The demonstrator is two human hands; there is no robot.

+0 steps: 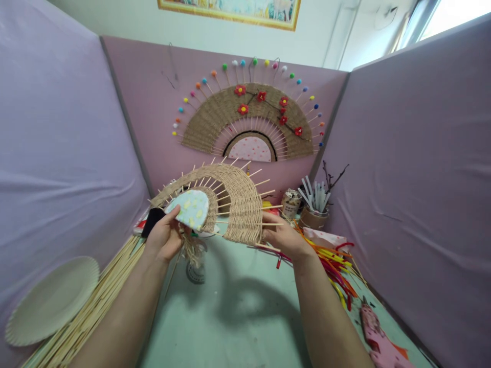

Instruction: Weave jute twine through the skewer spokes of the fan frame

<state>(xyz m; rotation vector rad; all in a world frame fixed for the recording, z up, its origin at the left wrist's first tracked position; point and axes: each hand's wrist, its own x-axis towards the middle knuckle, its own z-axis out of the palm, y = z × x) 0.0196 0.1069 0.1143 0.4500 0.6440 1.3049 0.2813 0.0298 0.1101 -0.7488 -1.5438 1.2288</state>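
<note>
A woven fan [245, 204] of tan cord on thin wooden sticks is held up above the table, tilted, between both my hands. My left hand [168, 234] pinches its light blue patterned half-round centre [193, 208], thumb on top and fingers beneath. Loose cord ends [193, 250] hang below that centre. At the fan's right end, my right hand [282, 235] grips the woven edge and sticks; some of its fingers are hidden behind the fan. Bare stick tips project past the outer woven band.
A finished fan [215, 117] with red flowers and pompom tips hangs on the pink back panel. Left are a paper plate [53, 299] and long thin sticks [99, 296]. Right are coloured pipe cleaners [333, 266], a pot of glue sticks [316, 197] and a pink glue gun [378, 332].
</note>
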